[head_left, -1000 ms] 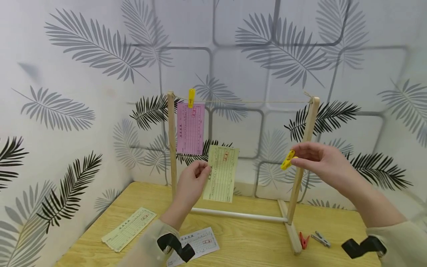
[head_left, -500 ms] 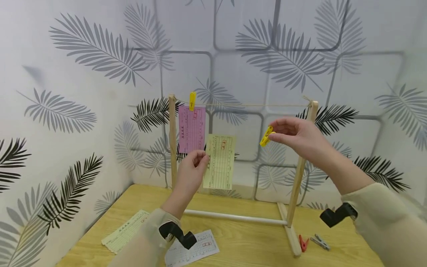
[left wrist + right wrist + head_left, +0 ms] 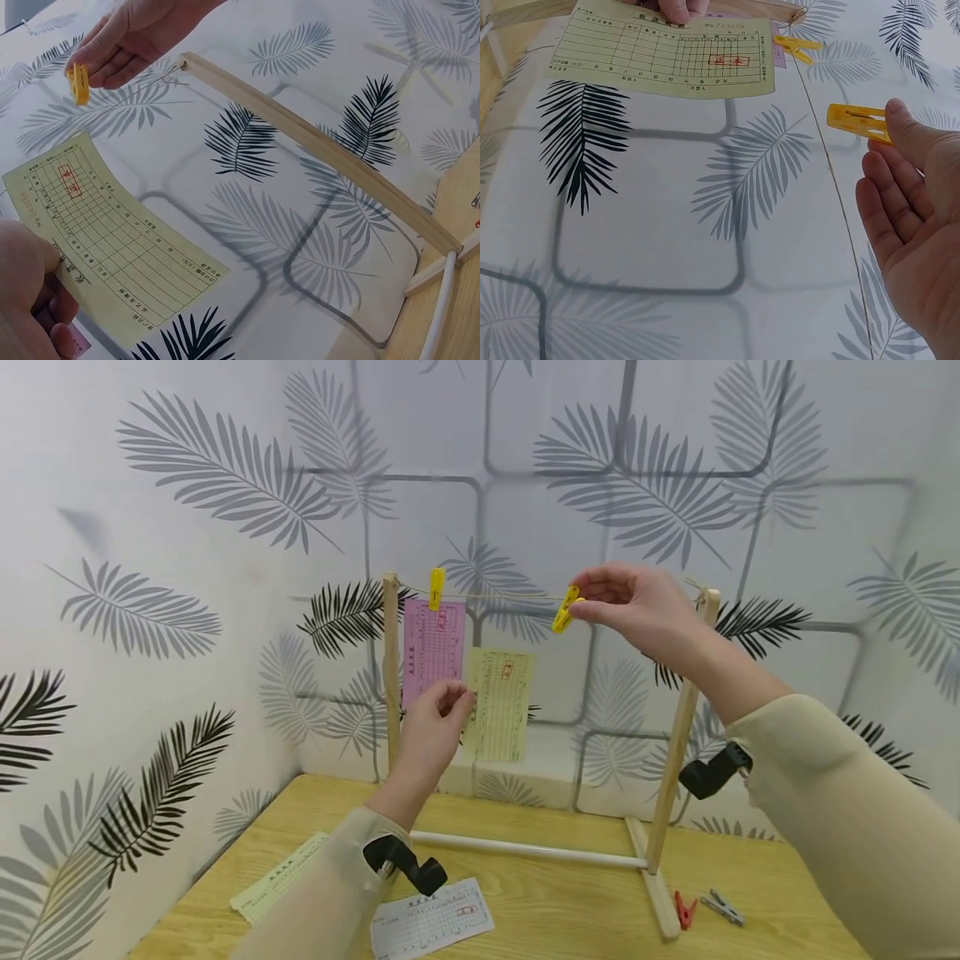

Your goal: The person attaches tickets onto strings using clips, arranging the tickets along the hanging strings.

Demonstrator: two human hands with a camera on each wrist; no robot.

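Note:
My left hand (image 3: 435,727) pinches the left edge of a yellow-green receipt slip (image 3: 501,706), held upright below the string (image 3: 517,597). In the right wrist view that slip (image 3: 660,52) shows a printed grid and a red stamp. My right hand (image 3: 637,610) pinches a yellow clothespin (image 3: 566,610) between thumb and fingers, close to the string and to the upper right of the slip. A pink slip (image 3: 433,647) hangs at the string's left end from another yellow clothespin (image 3: 437,589); my left hand overlaps its lower part in the head view.
The string runs between two wooden posts (image 3: 678,735), joined low down by a white rod (image 3: 525,850). On the table (image 3: 570,902) lie a white slip (image 3: 435,922), yellow-green slips (image 3: 281,877) partly behind my left sleeve, a red clothespin (image 3: 684,910) and a grey clothespin (image 3: 723,907).
My right hand has moved up and left with the yellow clothespin, from beside the right post to the string. My left hand has raised the yellow-green slip.

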